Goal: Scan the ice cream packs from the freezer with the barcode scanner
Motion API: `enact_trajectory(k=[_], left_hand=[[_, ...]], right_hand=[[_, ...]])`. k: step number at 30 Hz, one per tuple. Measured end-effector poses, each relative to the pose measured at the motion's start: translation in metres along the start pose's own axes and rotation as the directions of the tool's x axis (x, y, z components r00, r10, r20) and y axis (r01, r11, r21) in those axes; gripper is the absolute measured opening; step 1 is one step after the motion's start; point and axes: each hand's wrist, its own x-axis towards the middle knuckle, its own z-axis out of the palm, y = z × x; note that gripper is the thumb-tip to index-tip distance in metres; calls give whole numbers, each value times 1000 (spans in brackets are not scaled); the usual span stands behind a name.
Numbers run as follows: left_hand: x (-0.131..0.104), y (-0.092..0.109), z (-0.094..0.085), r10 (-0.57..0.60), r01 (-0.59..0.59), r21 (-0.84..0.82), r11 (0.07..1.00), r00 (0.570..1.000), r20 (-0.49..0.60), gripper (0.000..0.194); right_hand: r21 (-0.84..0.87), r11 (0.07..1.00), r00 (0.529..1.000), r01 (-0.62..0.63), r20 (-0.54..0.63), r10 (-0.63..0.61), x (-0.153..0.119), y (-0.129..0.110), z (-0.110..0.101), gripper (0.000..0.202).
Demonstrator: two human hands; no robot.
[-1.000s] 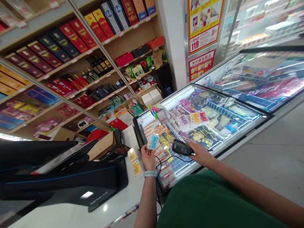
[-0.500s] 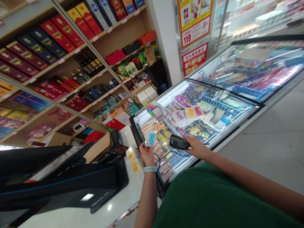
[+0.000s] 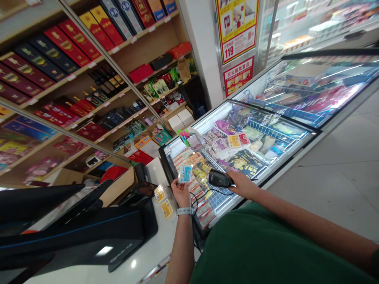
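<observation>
My left hand (image 3: 181, 193), with a grey band at the wrist, pinches a small blue and white pack (image 3: 185, 174) at its lower edge. To its right my right hand (image 3: 240, 184) is wrapped round the grip of a black barcode scanner (image 3: 219, 178), whose head points left towards the pack. A black cable hangs from the scanner. Two yellow and white packs (image 3: 160, 193) (image 3: 166, 208) lie on the white counter left of my left hand. On the freezer glass, beyond the scanner, are more packs, one yellow (image 3: 233, 141) and one red (image 3: 244, 139).
A glass-topped freezer (image 3: 278, 173) runs from the counter to the upper right. At the left, a black checkout machine (image 3: 130, 232) stands on the counter (image 3: 160, 244). Shelves (image 3: 118, 94) of boxes and bottles line the back, with open cartons below.
The whole view has shifted slightly, so hands and goods appear a little further left. Both hands keep their holds on the pack and the scanner.
</observation>
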Motion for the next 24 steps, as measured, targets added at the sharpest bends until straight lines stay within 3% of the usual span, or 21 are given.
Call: enact_trajectory(k=[15, 24], left_hand=[[-1, 0, 6, 1, -1, -60, 998, 1000, 1, 47], [-4, 6, 10, -3, 0, -82, 997, 1000, -29, 45]], right_hand=[[-9, 1000, 1000, 9, 3, -9, -2, 3, 2, 30], [-54, 999, 1000, 4, 16, -3, -2, 2, 0, 19]])
